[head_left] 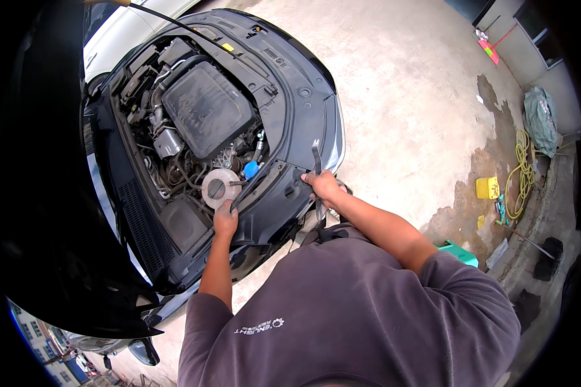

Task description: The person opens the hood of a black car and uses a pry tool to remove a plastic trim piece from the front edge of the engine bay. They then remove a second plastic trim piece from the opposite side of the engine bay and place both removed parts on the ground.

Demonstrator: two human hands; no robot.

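I have the right hand clamped around a pry bar, apart from the left hand, whose grip I can't tell from here, beside the coolant reservoir.

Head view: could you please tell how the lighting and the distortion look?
Head view throughout: ground bright, nearly washed out; raised hood almost black; edges bent toward the rim; tool in the right hand fairly sharp.

A head-worn fisheye looks down on the nearby car.
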